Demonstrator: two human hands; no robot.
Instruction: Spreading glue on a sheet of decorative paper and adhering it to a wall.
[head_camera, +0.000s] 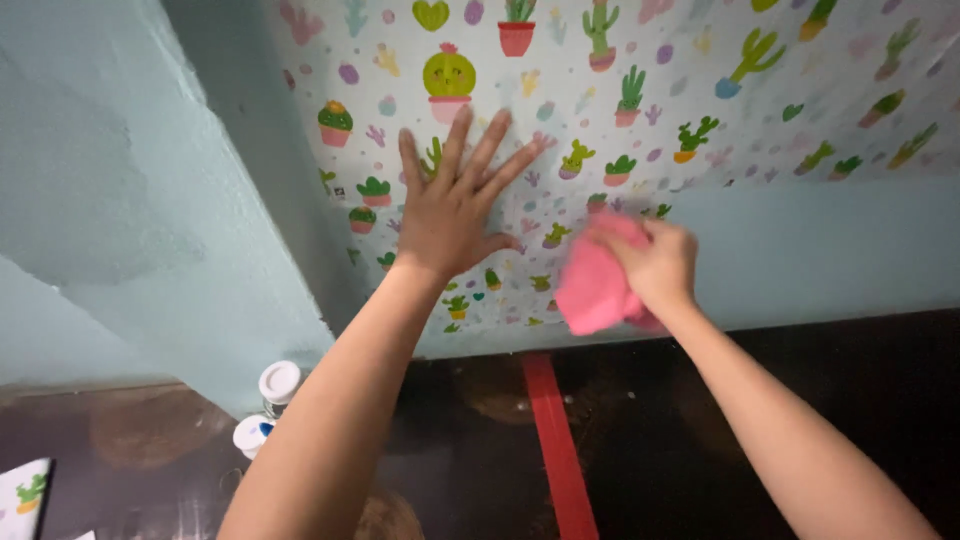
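My left hand (450, 200) lies flat with fingers spread against white wallpaper (700, 90) printed with colourful potted cacti, stuck on a pale blue wall (830, 250). My right hand (655, 262) is closed around a pink cloth (590, 290) and presses it against the lower edge of the wallpaper, just right of my left hand. The right hand and the cloth are blurred.
A pale blue wall corner (150, 200) juts out at the left. Two white-lidded containers (272, 400) stand at its foot on the dark floor (800, 400). A red stripe (555, 450) runs across the floor. A scrap of cactus paper (25, 495) lies at the bottom left.
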